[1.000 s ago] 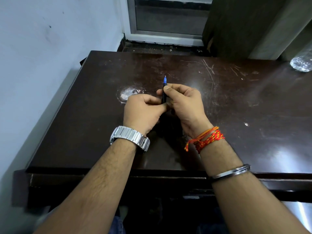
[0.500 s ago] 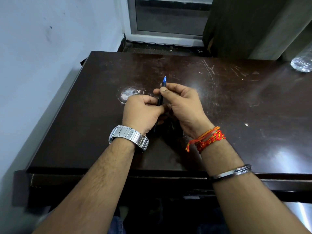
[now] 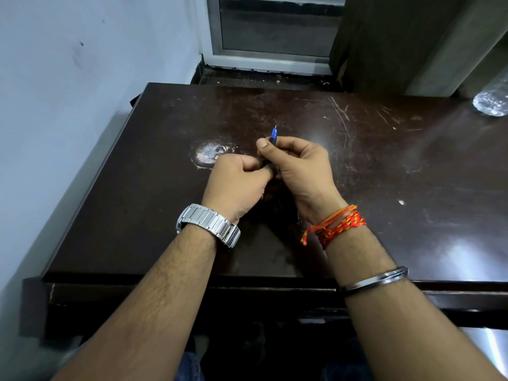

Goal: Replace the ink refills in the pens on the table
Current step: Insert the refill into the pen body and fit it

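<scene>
Both hands meet over the middle of the dark table: left hand curled shut around the pen's lower barrel, right hand pinching higher up. The pen pokes out at 12 o'clock, blue tip above the right thumb. Plastic bottle sits way off at 2 o'clock.

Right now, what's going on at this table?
A person holds a pen in both hands above a dark table. The right hand pinches it near the blue tip, which points away; the left hand closes around the lower part. Whether the refill is in or out is hidden. A plastic bottle sits far right.
</scene>
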The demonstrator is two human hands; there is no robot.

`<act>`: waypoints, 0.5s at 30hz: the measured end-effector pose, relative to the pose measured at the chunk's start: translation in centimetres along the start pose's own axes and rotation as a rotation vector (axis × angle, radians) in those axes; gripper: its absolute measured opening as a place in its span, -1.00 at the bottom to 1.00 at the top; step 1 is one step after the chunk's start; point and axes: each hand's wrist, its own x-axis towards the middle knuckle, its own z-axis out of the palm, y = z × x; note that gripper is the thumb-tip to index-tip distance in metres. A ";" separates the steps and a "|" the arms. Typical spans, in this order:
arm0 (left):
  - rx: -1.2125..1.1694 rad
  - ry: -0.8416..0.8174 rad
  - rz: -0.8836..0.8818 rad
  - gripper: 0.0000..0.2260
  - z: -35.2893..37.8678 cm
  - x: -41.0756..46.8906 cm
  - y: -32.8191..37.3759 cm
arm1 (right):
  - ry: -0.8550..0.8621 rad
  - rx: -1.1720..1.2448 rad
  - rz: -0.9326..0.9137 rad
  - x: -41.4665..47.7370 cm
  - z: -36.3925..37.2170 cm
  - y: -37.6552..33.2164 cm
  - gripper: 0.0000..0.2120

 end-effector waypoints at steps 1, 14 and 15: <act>0.003 0.000 0.015 -0.83 0.0 0.0 -0.1 | -0.006 0.002 0.009 0.0 0.1 0.0 -0.89; -0.052 0.001 0.033 -0.82 -0.1 0.3 -0.7 | -0.022 0.003 0.005 0.1 0.1 0.0 -0.93; -0.059 -0.001 0.034 -0.80 -0.1 0.3 -0.7 | -0.014 0.001 0.003 0.1 0.0 0.1 -0.96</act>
